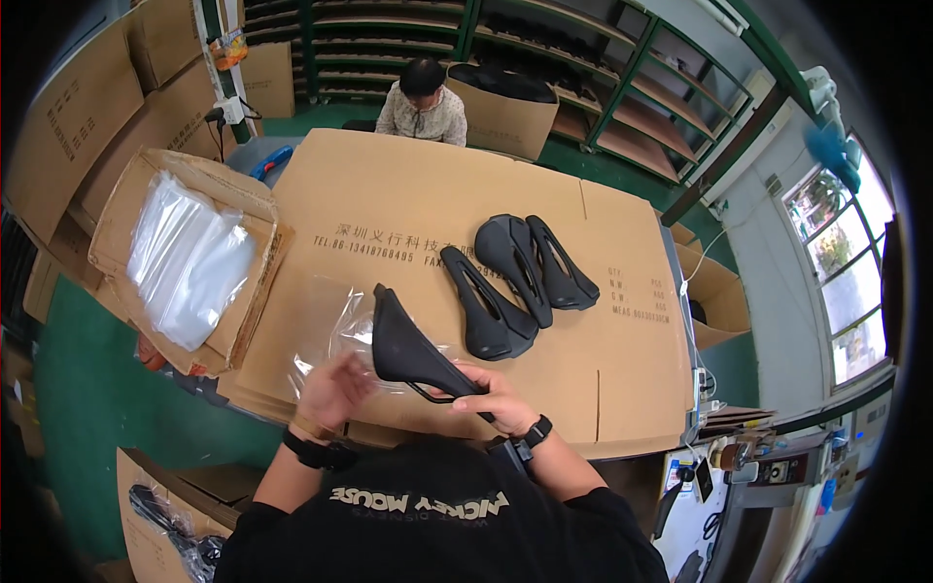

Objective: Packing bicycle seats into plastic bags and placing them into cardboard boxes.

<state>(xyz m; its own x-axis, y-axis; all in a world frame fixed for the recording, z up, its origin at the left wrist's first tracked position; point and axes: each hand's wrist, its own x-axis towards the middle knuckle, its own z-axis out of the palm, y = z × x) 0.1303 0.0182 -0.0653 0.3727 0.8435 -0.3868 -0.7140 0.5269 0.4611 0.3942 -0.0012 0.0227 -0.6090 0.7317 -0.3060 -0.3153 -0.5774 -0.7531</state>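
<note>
A black bicycle saddle (413, 345) is tilted up in front of me, with my right hand (496, 396) closed around its lower right end. Its rails show along the underside, near my fingers. My left hand (335, 391) is beside the saddle's left edge, its fingers apart and loosely bent, seemingly holding nothing. A clear plastic bag (352, 325) lies on the cardboard behind that hand and partly under the saddle. Farther right, several more black saddles lie close together, among them a slotted saddle (486, 309), a wider saddle (510, 255) and another saddle (566, 267).
Flat cardboard (632, 379) covers the table. On the left stands an open carton (258, 209) full of clear plastic bags (190, 257). Another person (425, 107) sits at the far edge. A carton of wrapped items (131, 476) is at lower left; shelves (651, 107) line the back.
</note>
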